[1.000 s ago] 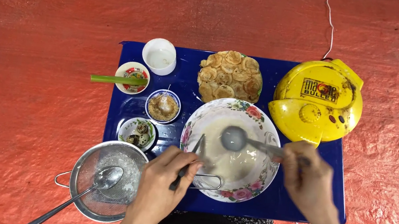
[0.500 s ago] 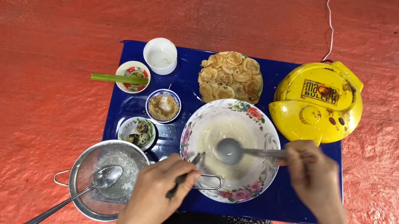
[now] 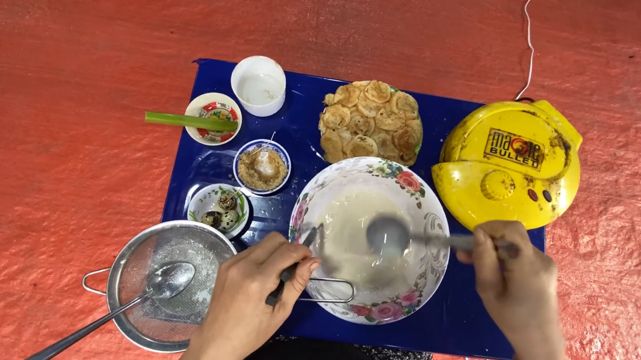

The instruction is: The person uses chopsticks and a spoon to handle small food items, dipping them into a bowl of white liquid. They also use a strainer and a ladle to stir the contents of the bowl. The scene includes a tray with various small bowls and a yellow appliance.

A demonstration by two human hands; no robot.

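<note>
Holding ladle (image 3: pixel 390 234) over floral bowl (image 3: pixel 367 238), right hand (image 3: pixel 516 273) grip clamped; left hand (image 3: pixel 259 281) clamped on whisk (image 3: pixel 307 271), probably.

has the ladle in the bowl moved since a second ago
Yes. The ladle in the right hand has slid down from the far rim of the flowered bowl toward its middle, nearer the person.

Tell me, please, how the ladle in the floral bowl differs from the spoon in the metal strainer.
The ladle is gripped by the right hand and dipped into pale batter in the floral bowl; the spoon lies unheld, its bowl resting in the metal strainer. The ladle's handle points right, nearly level; the spoon's handle slants down to the lower left, past the strainer's rim. Both look like grey metal.
</note>
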